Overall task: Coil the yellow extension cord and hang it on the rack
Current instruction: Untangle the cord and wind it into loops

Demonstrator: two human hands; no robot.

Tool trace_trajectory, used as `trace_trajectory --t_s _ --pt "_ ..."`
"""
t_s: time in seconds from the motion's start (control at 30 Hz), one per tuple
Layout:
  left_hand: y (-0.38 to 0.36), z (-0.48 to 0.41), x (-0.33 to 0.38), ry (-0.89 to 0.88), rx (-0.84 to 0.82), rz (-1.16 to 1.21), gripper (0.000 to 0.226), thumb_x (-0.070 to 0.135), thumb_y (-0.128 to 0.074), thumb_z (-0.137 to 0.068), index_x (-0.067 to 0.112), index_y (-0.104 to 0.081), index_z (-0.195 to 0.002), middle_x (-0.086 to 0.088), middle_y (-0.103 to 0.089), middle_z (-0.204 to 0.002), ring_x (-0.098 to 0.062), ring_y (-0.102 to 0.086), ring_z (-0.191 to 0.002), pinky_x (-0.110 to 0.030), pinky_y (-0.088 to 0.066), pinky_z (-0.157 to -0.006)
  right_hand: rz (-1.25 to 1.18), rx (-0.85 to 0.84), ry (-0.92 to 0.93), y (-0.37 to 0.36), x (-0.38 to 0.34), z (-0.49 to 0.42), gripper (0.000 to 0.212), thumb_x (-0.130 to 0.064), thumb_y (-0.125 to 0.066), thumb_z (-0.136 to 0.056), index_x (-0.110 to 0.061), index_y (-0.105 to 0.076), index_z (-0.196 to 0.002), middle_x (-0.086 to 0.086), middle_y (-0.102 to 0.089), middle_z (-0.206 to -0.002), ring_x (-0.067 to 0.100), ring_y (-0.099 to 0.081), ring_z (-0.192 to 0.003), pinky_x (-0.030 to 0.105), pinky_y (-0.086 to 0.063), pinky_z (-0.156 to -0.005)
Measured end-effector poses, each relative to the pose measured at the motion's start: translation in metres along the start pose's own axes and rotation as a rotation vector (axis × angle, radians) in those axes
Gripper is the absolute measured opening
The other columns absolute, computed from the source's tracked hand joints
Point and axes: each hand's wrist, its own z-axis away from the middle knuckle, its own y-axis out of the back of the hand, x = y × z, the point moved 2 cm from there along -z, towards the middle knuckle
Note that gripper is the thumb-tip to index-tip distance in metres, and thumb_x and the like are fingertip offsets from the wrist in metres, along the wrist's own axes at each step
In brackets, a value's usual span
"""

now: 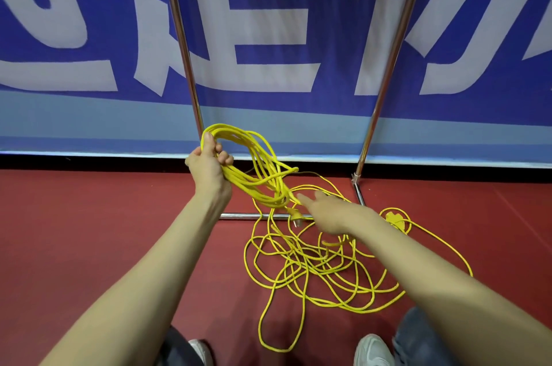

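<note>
My left hand (209, 166) is shut on several coiled loops of the yellow extension cord (257, 174), held up in front of the rack. Below it my right hand (324, 211) reaches forward with fingers spread, its fingertips beside the hanging loops, holding nothing. The cord's plug (295, 217) dangles just under those loops. Most of the cord lies in a loose tangle (313, 264) on the red floor, and its yellow socket block (395, 219) rests on the floor to the right. The metal rack has two upright poles (179, 36) and a low base bar (239, 216).
A blue and white banner (268, 36) hangs behind the rack. The right pole (391, 60) meets a base leg (358, 192) on the red floor (89, 231). My two shoes (373, 350) and jeans show at the bottom edge, close to the cord tangle.
</note>
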Motion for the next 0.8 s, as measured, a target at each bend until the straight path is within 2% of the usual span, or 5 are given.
trace_trajectory --t_s 0.23,0.4,0.5,0.6,0.8 --pt "-0.006 0.007 -0.003 -0.073 -0.054 -0.240 0.028 0.018 -0.051 -0.100 0.004 -0.028 -0.108 -0.003 -0.041 -0.068 -0.004 -0.035 -0.038 -0.018 -0.033 -0.039 0.145 0.153 0.158 0.017 -0.022 0.010 0.070 0.007 -0.039 -0.090 -0.027 -0.020 -0.149 0.018 -0.037 -0.133 0.036 -0.049 -0.113 0.037 -0.042 -0.077" --pt "0.001 0.001 0.002 -0.104 -0.096 -0.428 0.031 0.019 -0.054 -0.099 0.010 -0.026 -0.105 -0.002 -0.044 -0.069 -0.004 -0.036 -0.039 -0.019 -0.032 -0.042 -0.321 0.390 0.072 0.019 0.017 -0.006 0.023 -0.002 -0.045 -0.092 -0.008 -0.048 -0.114 0.009 -0.051 -0.111 0.025 -0.054 -0.097 0.034 -0.043 -0.085" --pt "0.004 0.002 -0.003 -0.077 -0.179 -0.594 0.033 0.023 -0.062 -0.094 0.020 -0.029 -0.097 -0.002 -0.048 -0.072 -0.004 -0.037 -0.040 -0.022 -0.032 -0.044 -0.705 0.573 -0.059 0.025 0.042 -0.007 0.018 -0.003 -0.056 -0.091 -0.010 -0.060 -0.107 0.007 -0.057 -0.092 0.019 -0.058 -0.076 0.026 -0.045 -0.069" --pt "0.001 0.010 -0.011 -0.105 -0.219 -0.712 0.043 0.037 -0.069 -0.086 0.022 -0.031 -0.100 -0.005 -0.051 -0.077 -0.005 -0.041 -0.042 -0.024 -0.036 -0.048 -1.172 0.437 -0.090 0.021 0.044 -0.009 0.013 0.000 -0.066 -0.084 -0.004 -0.060 -0.096 0.006 -0.061 -0.072 0.022 -0.064 -0.066 0.032 -0.056 -0.070" --pt "-0.021 0.019 0.006 -0.239 -0.159 -0.492 0.031 0.019 -0.057 -0.097 0.017 -0.026 -0.102 0.000 -0.050 -0.069 -0.003 -0.038 -0.041 -0.020 -0.031 -0.043 -0.720 0.457 -0.164 0.017 0.041 -0.017 0.015 -0.023 -0.051 -0.095 -0.017 -0.054 -0.081 0.006 -0.063 -0.074 0.022 -0.059 -0.067 0.028 -0.044 -0.062"
